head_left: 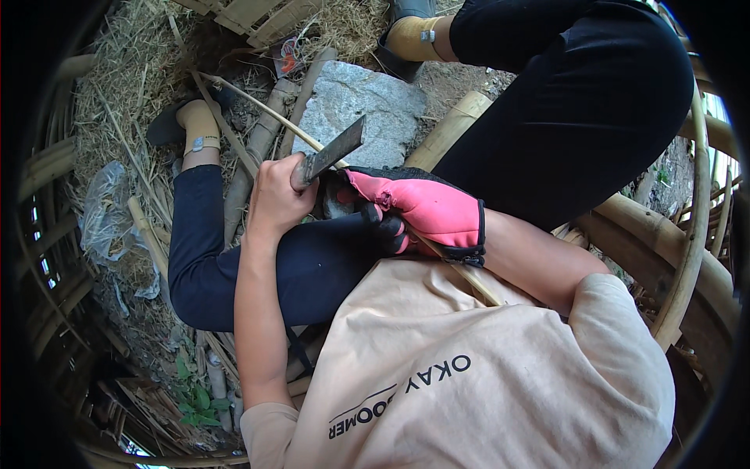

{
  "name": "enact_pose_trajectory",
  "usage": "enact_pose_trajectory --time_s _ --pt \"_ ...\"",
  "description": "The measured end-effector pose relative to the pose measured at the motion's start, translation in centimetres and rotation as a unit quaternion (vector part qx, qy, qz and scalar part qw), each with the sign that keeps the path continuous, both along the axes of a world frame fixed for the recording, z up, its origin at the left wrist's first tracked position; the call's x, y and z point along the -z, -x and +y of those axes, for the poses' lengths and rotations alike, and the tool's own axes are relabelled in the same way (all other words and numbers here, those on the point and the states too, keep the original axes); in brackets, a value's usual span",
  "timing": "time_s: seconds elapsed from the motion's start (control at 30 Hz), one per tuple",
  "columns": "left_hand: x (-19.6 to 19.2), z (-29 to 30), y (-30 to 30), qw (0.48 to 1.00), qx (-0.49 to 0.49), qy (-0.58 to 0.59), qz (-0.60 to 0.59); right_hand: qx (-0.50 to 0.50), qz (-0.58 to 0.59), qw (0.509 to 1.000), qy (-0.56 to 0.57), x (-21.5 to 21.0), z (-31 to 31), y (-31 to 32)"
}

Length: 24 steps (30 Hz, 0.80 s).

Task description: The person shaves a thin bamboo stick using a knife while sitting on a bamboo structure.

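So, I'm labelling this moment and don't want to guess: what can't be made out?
In the head view:
Knife handle: mostly hidden inside the left hand.
Bamboo strip, middle part: covered by the gloved right hand.
Blade-to-strip contact: unclear, since the blade overlaps it.
Bamboo slats: cut off by the top edge.

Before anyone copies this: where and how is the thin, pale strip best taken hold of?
Probably on the stretch of pale strip beyond the knife, coming from the picture's upper left and pinching across its narrow width. It is slender and uncovered there; lower down, the gloved right hand covers part of it, and the knife, in the left hand, crosses it.
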State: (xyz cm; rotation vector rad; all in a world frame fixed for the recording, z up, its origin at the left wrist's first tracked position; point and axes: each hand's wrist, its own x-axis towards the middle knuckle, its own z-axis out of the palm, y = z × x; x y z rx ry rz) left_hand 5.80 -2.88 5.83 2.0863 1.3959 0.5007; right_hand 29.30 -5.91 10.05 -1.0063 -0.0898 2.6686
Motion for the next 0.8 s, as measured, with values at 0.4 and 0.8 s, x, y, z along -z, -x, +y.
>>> enact_pose_trajectory --time_s 0.4,0.8 --pt "1.7 0.2 0.4 0.997 -0.079 0.002 -0.018 -0.034 -0.055 0.996 -0.057 -0.1 0.0 0.1" --pt "3.1 1.8 4.2 0.975 -0.201 0.086 0.024 -0.016 -0.035 0.999 -0.026 0.0 -0.2 0.1"
